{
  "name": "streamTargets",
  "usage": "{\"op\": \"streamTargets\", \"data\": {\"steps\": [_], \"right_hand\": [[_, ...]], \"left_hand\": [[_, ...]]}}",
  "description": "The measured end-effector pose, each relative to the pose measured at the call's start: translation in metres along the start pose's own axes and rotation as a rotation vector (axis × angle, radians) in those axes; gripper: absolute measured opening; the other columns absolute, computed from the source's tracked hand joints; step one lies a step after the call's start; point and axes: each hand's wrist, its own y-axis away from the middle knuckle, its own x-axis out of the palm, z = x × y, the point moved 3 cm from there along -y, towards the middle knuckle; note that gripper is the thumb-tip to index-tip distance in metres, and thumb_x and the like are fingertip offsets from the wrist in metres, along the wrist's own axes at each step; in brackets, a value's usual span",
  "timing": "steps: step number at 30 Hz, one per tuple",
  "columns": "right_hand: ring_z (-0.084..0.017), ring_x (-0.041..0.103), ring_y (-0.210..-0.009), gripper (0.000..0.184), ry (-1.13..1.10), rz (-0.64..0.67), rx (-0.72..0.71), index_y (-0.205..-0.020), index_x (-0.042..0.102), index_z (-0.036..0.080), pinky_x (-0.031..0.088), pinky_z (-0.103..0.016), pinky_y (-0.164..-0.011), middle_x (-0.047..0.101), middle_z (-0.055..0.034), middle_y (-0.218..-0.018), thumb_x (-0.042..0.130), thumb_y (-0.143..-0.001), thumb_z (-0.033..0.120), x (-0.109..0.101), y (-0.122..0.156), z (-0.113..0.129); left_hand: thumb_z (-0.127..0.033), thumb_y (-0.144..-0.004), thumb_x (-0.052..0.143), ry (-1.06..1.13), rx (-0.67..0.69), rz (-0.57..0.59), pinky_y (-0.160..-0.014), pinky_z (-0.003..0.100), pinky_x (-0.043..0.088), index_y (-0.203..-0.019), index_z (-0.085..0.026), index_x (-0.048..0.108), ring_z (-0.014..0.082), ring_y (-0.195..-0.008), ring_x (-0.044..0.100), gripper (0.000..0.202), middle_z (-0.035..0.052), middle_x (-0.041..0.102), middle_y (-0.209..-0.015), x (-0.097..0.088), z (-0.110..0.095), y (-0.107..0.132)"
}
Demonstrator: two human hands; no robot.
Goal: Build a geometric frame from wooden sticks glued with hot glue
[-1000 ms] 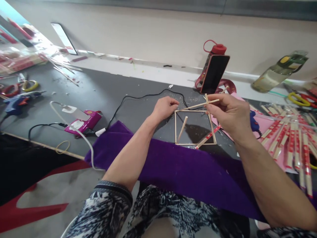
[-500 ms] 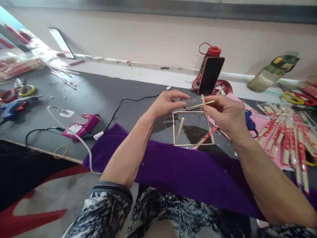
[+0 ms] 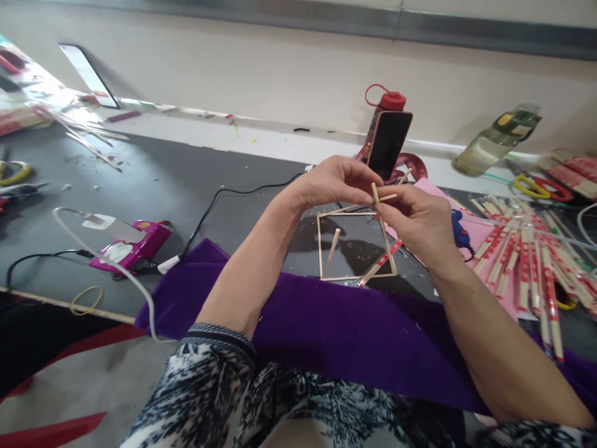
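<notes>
My left hand (image 3: 336,182) is closed, its thumb and fingertips pinching at the corner where wooden chopsticks (image 3: 375,191) cross. From the other side my right hand (image 3: 420,221) pinches the same corner, fingers curled round it. The fingers hide part of the joint. Below both hands, a square chopstick frame (image 3: 359,276) lies on the table, with a short chopstick post (image 3: 333,252) rising at its near left corner. A chopstick in a red and white wrapper (image 3: 381,261) slants across the frame's near right side.
Purple cloth (image 3: 336,330) covers the table's front edge. At right, wrapped chopsticks (image 3: 527,261) lie on pink paper beside a blue glue gun (image 3: 461,230). A phone (image 3: 389,144) leans on a red-capped bottle (image 3: 392,99). Left stands a magenta power strip (image 3: 149,242) with cords.
My left hand has moved right and closed at the chopstick corner, where before its fingers were apart. My right hand keeps its pinch. The whole view has shifted slightly.
</notes>
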Motion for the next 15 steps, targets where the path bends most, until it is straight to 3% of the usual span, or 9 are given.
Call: {"op": "streamTargets", "data": {"steps": [15], "right_hand": [[-0.018,0.069,-0.071,0.015,-0.052,0.024,0.028,-0.096,0.071,0.026,0.054,-0.031,-0.062,0.073,-0.0009,-0.082,0.069,-0.082,0.029,0.0006,0.0017,-0.0030]], "left_hand": [[-0.019,-0.071,0.073,-0.020,-0.009,0.003,-0.076,0.030,0.054,-0.097,-0.014,0.074,0.0165,-0.080,0.068,0.026,0.0054,0.074,-0.082,0.0088,-0.0052,-0.0005]]}}
